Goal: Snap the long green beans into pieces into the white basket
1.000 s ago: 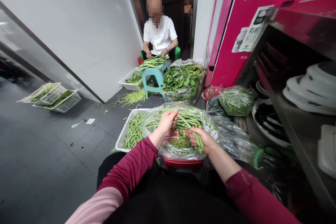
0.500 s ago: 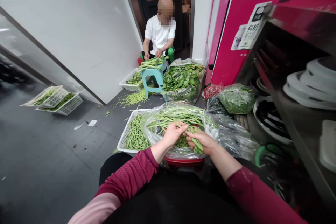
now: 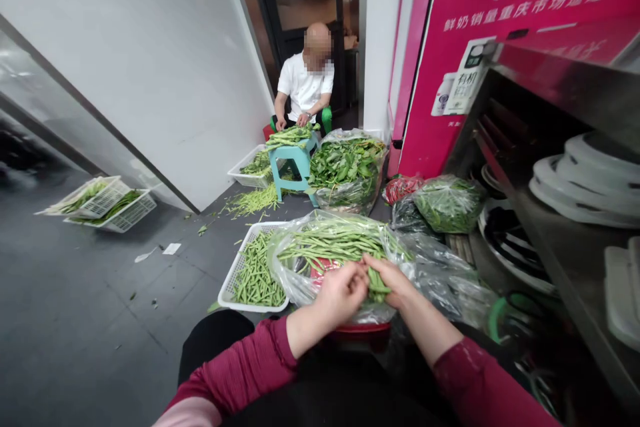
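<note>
My right hand (image 3: pixel 393 281) is closed around a small bunch of green beans (image 3: pixel 377 288), held over an open clear plastic bag (image 3: pixel 281 250). My left hand (image 3: pixel 344 290) is right beside it, its fingers curled in near the tops of the bunch; whatever is between those fingers is hidden. Long green beans (image 3: pixel 340 239) lie across the far part of the bag, and something red shows through beneath them. Short pieces of green bean (image 3: pixel 259 273) fill a white plastic basket (image 3: pixel 227 283) to the left of the bag.
Opposite me a person (image 3: pixel 304 83) sits handling green stalks on a blue stool (image 3: pixel 291 159). Beside it stands a bag of leafy greens (image 3: pixel 345 163). Tilted white baskets (image 3: pixel 133 213) rest at left; a metal shelf (image 3: pixel 565 260) with white lids borders the right.
My left hand has turned, its fingers curling in closer to me. The right hand still holds the bunch. The whole view has shifted slightly, with the scene lower in it.
</note>
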A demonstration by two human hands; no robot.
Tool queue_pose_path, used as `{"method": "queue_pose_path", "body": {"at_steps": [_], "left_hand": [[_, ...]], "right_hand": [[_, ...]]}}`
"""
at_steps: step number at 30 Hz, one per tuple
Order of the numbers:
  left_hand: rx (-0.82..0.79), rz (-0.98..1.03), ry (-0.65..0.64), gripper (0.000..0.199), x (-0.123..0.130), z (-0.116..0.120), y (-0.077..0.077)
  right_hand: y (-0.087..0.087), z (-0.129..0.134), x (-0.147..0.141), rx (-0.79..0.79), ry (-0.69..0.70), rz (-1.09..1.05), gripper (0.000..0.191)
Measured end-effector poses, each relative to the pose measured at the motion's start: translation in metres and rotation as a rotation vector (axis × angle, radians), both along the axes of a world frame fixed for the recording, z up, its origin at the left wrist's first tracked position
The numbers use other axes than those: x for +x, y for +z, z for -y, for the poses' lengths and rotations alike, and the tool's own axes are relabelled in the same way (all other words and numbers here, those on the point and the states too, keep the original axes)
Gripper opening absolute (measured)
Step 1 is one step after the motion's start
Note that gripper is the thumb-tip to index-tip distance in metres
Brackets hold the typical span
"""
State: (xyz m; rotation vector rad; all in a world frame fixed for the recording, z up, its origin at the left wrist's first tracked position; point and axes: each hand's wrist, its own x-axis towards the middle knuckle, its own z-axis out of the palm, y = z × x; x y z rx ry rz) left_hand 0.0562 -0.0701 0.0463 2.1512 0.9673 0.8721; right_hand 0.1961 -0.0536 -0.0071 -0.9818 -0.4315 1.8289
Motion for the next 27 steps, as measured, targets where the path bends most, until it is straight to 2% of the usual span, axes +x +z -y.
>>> {"method": "queue_pose_path", "body": {"at_steps": [2, 4, 5, 7, 10, 12, 14, 16, 18, 20, 22, 24, 26, 27], "left_hand": [[-0.289, 0.072, 0.069, 0.013, -0.002, -0.013, 0.0], [-0.454, 0.094, 0.05, 0.015, -0.009, -0.025, -0.001], [-0.463, 0.075, 0.047, 0.016, -0.013, -0.03, -0.003], [-0.357, -0.028, 0.049, 0.015, -0.023, -0.035, -0.006], [-0.145, -0.242, 0.026, 0.015, -0.034, -0.036, -0.013], [-0.15, -0.297, 0.022, 0.019, -0.037, -0.032, -0.016], [-0.3, -0.219, 0.021, 0.028, -0.037, -0.029, -0.017], [-0.525, -0.01, -0.008, 0.038, -0.037, -0.028, -0.014], [-0.692, 0.209, -0.022, 0.046, -0.04, -0.035, -0.009], [-0.7, 0.249, 0.022, 0.047, -0.048, -0.05, -0.008], [-0.557, 0.029, 0.129, 0.038, -0.058, -0.069, -0.015], [-0.351, -0.359, 0.245, 0.023, -0.068, -0.083, -0.031], [-0.248, -0.685, 0.265, 0.021, -0.073, -0.089, -0.053], [-0.242, -0.766, 0.246, 0.021, -0.073, -0.088, -0.065]], "right_hand": [[0.002, 0.006, -0.003, 0.055, 0.147, 0.001, 0.025], [0.004, 0.011, -0.006, 0.1, 0.26, -0.003, 0.029], [0.004, 0.013, -0.008, 0.121, 0.29, 0.007, 0.03], [0.003, 0.014, -0.01, 0.164, 0.312, 0.097, 0.027], [-0.002, 0.012, -0.01, 0.272, 0.291, 0.404, 0.016], [-0.004, 0.011, -0.008, 0.369, 0.269, 0.593, 0.011], [-0.005, 0.011, -0.005, 0.455, 0.29, 0.675, 0.013], [-0.004, 0.011, -0.003, 0.505, 0.328, 0.66, 0.015], [-0.002, 0.011, -0.001, 0.439, 0.306, 0.574, 0.016], [0.001, 0.01, 0.002, 0.257, 0.207, 0.419, 0.019], [0.004, 0.006, 0.006, 0.088, 0.078, 0.224, 0.023], [0.005, 0.003, 0.011, 0.014, -0.027, 0.068, 0.026], [0.005, 0.0, 0.014, -0.006, -0.096, -0.003, 0.025], [0.004, -0.001, 0.015, -0.01, -0.112, -0.02, 0.023]]}}
